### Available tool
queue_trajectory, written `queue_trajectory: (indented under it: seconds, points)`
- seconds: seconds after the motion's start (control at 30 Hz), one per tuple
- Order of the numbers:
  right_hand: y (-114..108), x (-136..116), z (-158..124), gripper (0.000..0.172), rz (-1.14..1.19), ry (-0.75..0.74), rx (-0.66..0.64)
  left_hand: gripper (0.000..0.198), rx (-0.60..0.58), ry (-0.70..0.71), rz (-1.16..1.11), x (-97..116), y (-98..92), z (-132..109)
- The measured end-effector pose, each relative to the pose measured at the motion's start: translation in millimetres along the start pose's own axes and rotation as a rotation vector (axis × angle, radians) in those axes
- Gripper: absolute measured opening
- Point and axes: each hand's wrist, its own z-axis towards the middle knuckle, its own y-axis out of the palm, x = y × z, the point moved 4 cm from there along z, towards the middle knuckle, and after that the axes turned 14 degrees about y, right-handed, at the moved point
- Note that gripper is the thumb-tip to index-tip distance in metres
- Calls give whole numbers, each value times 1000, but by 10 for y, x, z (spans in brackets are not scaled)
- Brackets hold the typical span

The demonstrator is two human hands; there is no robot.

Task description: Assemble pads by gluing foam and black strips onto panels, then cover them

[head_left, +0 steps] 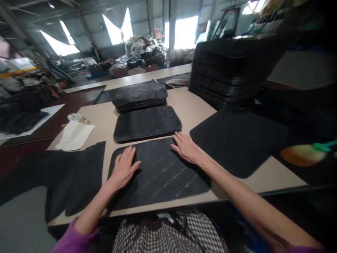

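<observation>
A dark rectangular panel with rounded corners and faint diagonal lettering lies flat near the table's front edge. My left hand rests on its upper left part, fingers spread, holding nothing. At its upper right corner lies my right hand, fingers stretched out, the tips close to the front edge of a low stack of black panels. Behind that stack sits a thicker pile of folded black pieces. A plain dark sheet lies to the right of my right hand.
Dark sheets lie at the left, partly over the table edge. A cream cloth and a roll of tape are beyond them. A tall black stack stands at the back right. An orange-and-green object is at the far right.
</observation>
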Motion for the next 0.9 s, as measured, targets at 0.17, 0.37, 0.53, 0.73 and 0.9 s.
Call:
queue_trajectory:
  seconds: [0.17,0.37,0.53,0.73,0.9]
  points:
    - [183,-185,69,61,11,-170,11,70,-33,177,-74,135,86,450]
    - [244,-21,10,68,-41,-127,-3,72,-14,85,85,-300,206,257]
    - [204,116,-43,71,-101,-35,-37,75,-48,-103,114,-660,178,-33]
    - [-134,-156,-402,76,-115,79,72,75,41,-184,174,-249,-22,-334]
    - [-224,-697,-984,68,-72,-81,-12,68,-59,153,54,574,65,-585]
